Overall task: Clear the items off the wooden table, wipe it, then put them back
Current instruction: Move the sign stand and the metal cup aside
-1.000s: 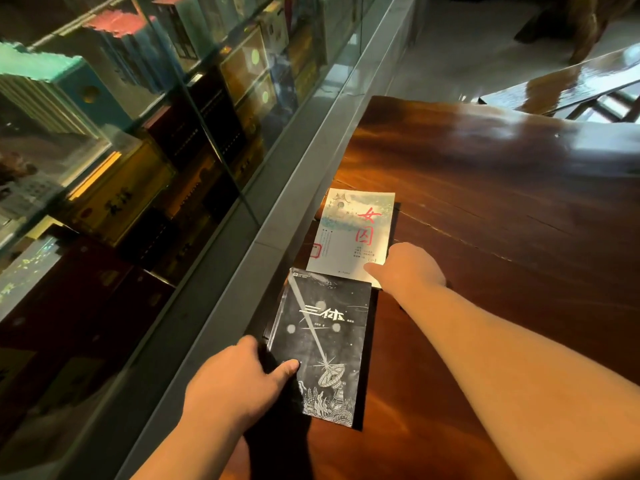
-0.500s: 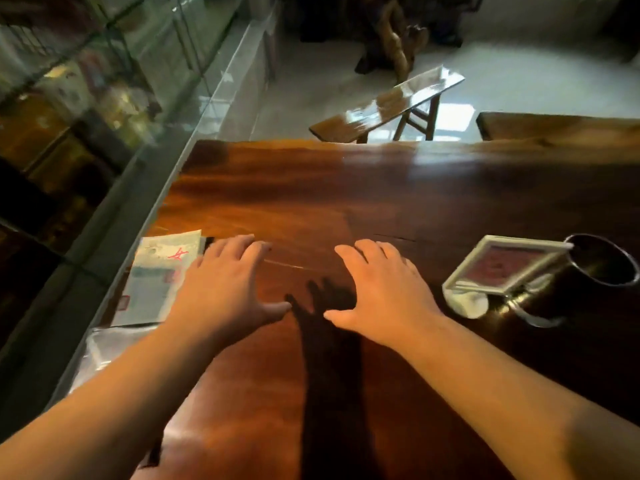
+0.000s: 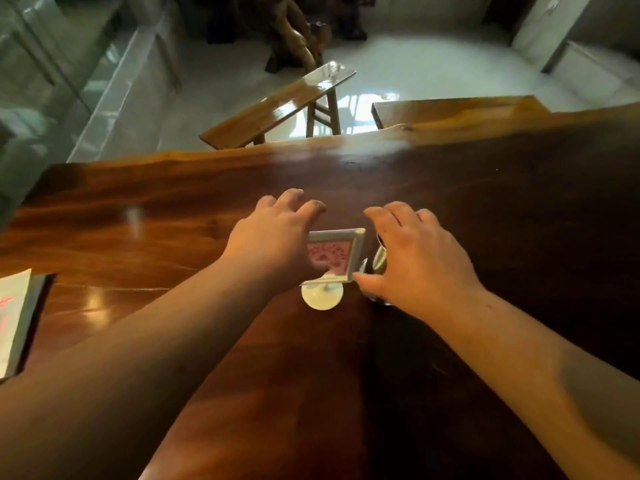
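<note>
A small white-framed sign (image 3: 337,255) with a pink card stands on a round white base (image 3: 322,298) in the middle of the dark wooden table (image 3: 173,216). My left hand (image 3: 277,237) hovers over its left side, fingers spread, partly hiding the frame. My right hand (image 3: 415,258) is over a dark glass (image 3: 379,261) just right of the sign, fingers apart and mostly hiding it. Whether either hand touches its object is unclear. A pale book with red characters (image 3: 14,320) lies at the table's left edge.
A glossy wooden bench (image 3: 277,109) stands on the white floor beyond the table's far edge, with a second wooden top (image 3: 457,110) to its right. A glass-fronted cabinet (image 3: 52,81) runs along the left. A carved wooden stump (image 3: 294,39) is farther back.
My view has swung right, away from the two books. Both hands left the books, crossed the table and now hover over the framed sign and the glass.
</note>
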